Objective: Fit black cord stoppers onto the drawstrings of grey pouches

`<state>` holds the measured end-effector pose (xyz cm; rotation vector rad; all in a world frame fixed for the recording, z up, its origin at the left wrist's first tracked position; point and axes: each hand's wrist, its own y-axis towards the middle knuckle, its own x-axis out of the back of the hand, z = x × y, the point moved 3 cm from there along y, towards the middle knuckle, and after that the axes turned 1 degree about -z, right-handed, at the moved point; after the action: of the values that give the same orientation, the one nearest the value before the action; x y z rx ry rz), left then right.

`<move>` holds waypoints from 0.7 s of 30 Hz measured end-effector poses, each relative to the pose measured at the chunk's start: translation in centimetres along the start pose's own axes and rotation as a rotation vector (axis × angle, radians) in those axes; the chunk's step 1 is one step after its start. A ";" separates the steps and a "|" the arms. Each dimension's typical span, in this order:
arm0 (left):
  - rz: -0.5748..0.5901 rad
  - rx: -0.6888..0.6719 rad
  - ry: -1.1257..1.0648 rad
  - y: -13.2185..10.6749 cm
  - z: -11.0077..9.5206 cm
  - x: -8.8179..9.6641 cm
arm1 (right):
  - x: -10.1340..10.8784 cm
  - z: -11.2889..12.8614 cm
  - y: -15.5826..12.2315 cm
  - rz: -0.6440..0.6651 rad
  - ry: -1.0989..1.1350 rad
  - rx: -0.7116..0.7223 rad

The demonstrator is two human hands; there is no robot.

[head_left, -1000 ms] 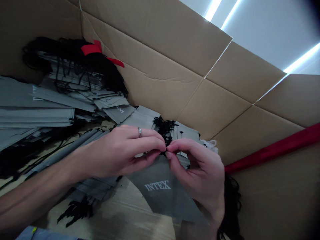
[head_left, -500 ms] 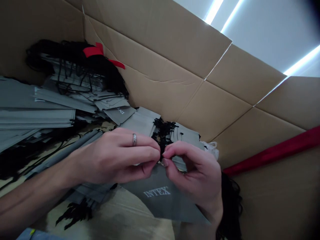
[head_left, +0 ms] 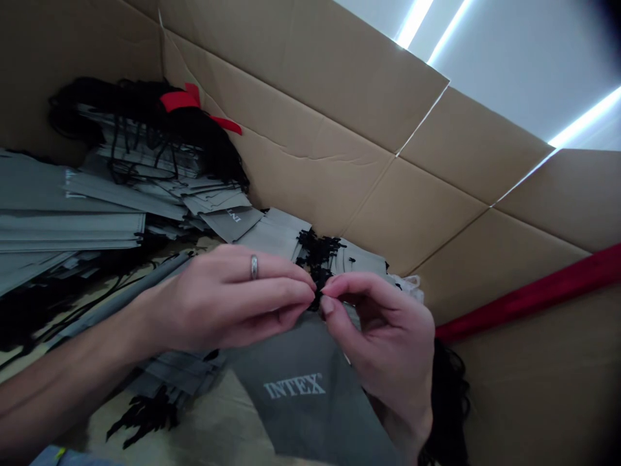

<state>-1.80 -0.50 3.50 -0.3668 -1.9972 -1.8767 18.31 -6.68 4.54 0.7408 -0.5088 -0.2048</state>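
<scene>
My left hand [head_left: 228,298], with a ring on one finger, and my right hand [head_left: 383,330] meet fingertip to fingertip inside a big cardboard box. Both pinch the top edge of a grey fabric pouch [head_left: 305,388] printed with white INTEX lettering, at its black drawstring [head_left: 317,288]. The pouch hangs down below my fingers, above the box floor. Behind my hands lies a small stack of the same grey pouches [head_left: 286,236] with black cords bunched on top.
Piles of flat grey pouches [head_left: 72,220] with tangled black cords fill the left of the box, one bundle tied with red ribbon [head_left: 182,100]. Brown cardboard walls [head_left: 349,116] rise behind and to the right. A red strip [head_left: 533,294] crosses the right wall.
The pouch has swung lower and to the left under my fingers, its lettering now further down. My hands have stayed together, shifting only slightly at the drawstring.
</scene>
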 end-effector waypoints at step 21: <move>-0.146 0.174 -0.225 -0.1 -0.5 -1.5 | 0.1 0.8 -1.1 0.008 -0.013 0.143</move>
<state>-0.46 -0.87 2.77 -0.4085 -2.3761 -1.7942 17.95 -7.97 4.33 0.8775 -0.5424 -0.1674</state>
